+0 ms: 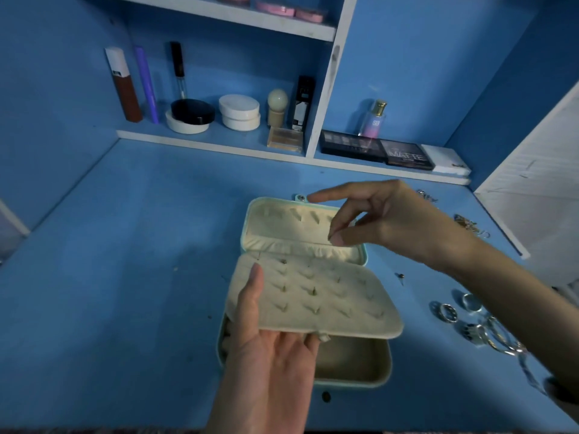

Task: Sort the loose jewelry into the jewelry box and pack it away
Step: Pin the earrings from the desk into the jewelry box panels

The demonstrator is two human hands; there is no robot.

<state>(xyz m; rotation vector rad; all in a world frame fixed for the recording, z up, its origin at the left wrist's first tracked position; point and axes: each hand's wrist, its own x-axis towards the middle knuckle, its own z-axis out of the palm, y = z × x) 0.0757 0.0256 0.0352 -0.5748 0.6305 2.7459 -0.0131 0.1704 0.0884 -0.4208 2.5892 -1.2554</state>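
Observation:
A mint-green jewelry box (354, 368) lies open on the blue desk, its lid (282, 227) flat at the back. My left hand (272, 346) holds the cream earring flap (316, 296) up from below, thumb on its left edge. A few small studs sit in the flap. My right hand (376, 217) hovers over the lid with thumb and fingers pinched close together; whether something tiny is between them I cannot tell. Loose rings (451, 311) and silver bangles (498, 336) lie to the right, partly under my right forearm. A small stud (401, 276) lies beside the box.
Chains (470, 223) lie at the far right of the desk. A low shelf behind holds cosmetic jars (239, 112), tubes, eyeshadow palettes (376, 148) and a perfume bottle (374, 119). A white slatted panel (539, 195) stands at the right.

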